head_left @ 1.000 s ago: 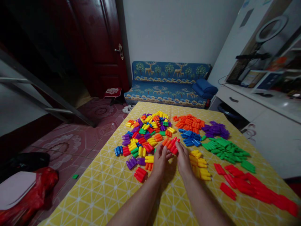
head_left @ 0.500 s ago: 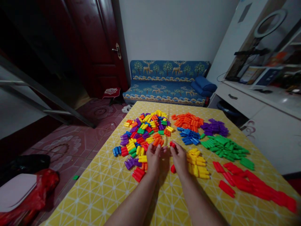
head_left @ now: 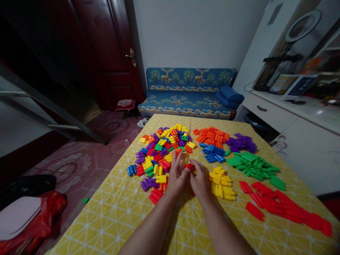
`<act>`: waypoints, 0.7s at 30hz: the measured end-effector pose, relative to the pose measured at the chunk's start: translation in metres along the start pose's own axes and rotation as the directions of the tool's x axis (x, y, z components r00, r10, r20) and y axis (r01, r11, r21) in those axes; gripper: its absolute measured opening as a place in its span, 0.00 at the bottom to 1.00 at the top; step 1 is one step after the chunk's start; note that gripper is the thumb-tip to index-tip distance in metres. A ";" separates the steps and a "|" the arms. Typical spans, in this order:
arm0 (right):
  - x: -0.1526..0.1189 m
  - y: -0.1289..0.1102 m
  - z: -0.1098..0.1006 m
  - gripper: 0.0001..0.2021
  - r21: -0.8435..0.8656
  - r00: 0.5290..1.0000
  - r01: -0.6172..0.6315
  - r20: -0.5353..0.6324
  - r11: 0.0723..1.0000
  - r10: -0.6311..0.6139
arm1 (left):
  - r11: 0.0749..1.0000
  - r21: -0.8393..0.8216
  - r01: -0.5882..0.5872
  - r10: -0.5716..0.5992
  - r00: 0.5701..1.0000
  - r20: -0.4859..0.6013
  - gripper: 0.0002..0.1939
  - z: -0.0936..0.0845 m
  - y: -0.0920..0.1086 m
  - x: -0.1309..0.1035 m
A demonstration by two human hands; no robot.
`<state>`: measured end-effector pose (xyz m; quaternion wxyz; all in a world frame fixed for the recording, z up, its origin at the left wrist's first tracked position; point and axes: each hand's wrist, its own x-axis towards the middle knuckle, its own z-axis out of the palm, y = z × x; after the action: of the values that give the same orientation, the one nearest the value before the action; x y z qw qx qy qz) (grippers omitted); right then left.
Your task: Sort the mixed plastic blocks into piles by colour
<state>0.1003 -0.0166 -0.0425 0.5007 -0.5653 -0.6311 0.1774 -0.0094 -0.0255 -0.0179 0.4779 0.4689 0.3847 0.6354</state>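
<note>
The right hand (head_left: pixel 199 180) pinches a red block (head_left: pixel 188 166) near the left hand (head_left: pixel 176 177), whose grip is unclear. Green blocks (head_left: pixel 252 164) lie grouped, likely to keep colours apart

We've got one left hand (head_left: pixel 175 179), one right hand (head_left: pixel 200 180), one worktop (head_left: pixel 111 212)! Next up, one mixed pile (head_left: pixel 168 145), then six single-colour ones: orange pile (head_left: pixel 214 137), purple pile (head_left: pixel 241 143), blue pile (head_left: pixel 213 153), green pile (head_left: pixel 251 164), yellow pile (head_left: pixel 222 183), red pile (head_left: pixel 289 209). The blocks (head_left: pixel 160 179) overlap too much for us to number. Down on the floor (head_left: pixel 77 166), one green block (head_left: pixel 85 200). Plus one sofa (head_left: pixel 172 101), one stool (head_left: pixel 125 103), one door (head_left: pixel 106 46)!
</note>
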 end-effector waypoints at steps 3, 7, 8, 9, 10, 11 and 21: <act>-0.003 -0.002 0.004 0.16 -0.011 1.000 0.012 0.023 1.000 -0.012 | 0.942 0.297 -0.158 0.146 0.987 0.062 0.16 -0.007 0.008 0.000; -0.002 -0.003 0.008 0.16 0.040 0.999 0.024 0.029 0.999 -0.025 | 0.771 0.582 -0.259 0.279 0.959 0.057 0.17 -0.023 0.028 0.003; -0.001 -0.003 0.008 0.16 0.051 1.000 0.011 0.025 0.999 -0.012 | 0.699 0.667 -0.259 0.297 0.953 0.058 0.16 -0.028 0.035 0.004; -0.001 -0.002 0.009 0.15 0.063 1.000 -0.007 0.020 0.998 0.005 | 0.612 0.753 -0.241 0.297 0.953 0.063 0.16 -0.033 0.040 0.007; 0.000 -0.002 0.009 0.14 0.076 1.000 -0.023 0.017 0.997 0.022 | 0.524 0.823 -0.217 0.282 0.957 0.073 0.16 -0.039 0.045 0.009; 0.000 -0.002 0.009 0.14 0.091 0.999 -0.036 0.016 0.995 0.035 | 0.442 0.875 -0.198 0.258 0.962 0.087 0.16 -0.045 0.047 0.012; 0.017 -0.003 0.036 0.15 0.084 0.979 -0.125 -0.153 0.989 0.137 | 0.355 0.913 -0.201 0.075 0.980 0.186 0.23 -0.072 0.023 0.026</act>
<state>0.0710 0.0103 -0.0481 0.5571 -0.5989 -0.5438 0.1879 -0.0870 -0.0085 -0.0091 0.0975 0.7213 0.6066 0.3198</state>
